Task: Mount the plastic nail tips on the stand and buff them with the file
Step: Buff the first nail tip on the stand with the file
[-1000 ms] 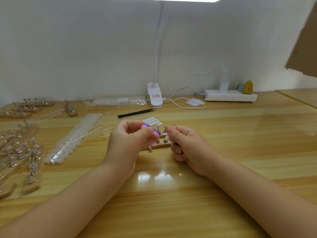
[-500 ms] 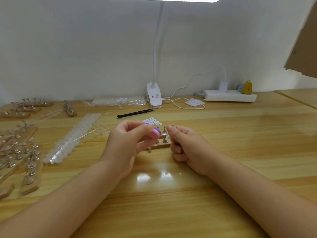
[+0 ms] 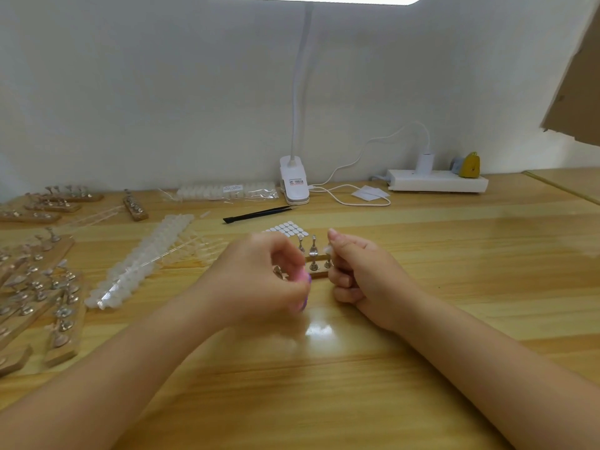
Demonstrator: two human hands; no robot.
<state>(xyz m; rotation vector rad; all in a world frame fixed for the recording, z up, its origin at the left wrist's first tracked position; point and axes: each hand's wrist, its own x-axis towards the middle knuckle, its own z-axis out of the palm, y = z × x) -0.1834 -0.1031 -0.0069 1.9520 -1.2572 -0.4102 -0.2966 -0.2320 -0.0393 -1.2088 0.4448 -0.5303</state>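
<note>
A small wooden stand (image 3: pixel 316 274) with several metal pegs (image 3: pixel 313 251) sits at the table's middle, between my hands. My left hand (image 3: pixel 259 280) is blurred and grips a pink and purple file (image 3: pixel 303 287), now tipped downward at the stand's left end. My right hand (image 3: pixel 360 271) is curled at the stand's right end and pinches a peg holder with a pale nail tip (image 3: pixel 329 251) between thumb and forefinger. A sheet of small white adhesive pads (image 3: pixel 285 229) lies just behind the stand.
Strips of clear nail tips (image 3: pixel 143 261) lie to the left, with more bagged ones (image 3: pixel 227 191) at the back. Several other wooden stands (image 3: pixel 48 287) crowd the left edge. Black tweezers (image 3: pixel 258 214), a lamp clamp (image 3: pixel 293 185) and a power strip (image 3: pixel 436 183) stand behind.
My left hand has swung the file down and toward me, from level with the pegs to the stand's front left. My right hand has stayed in place.
</note>
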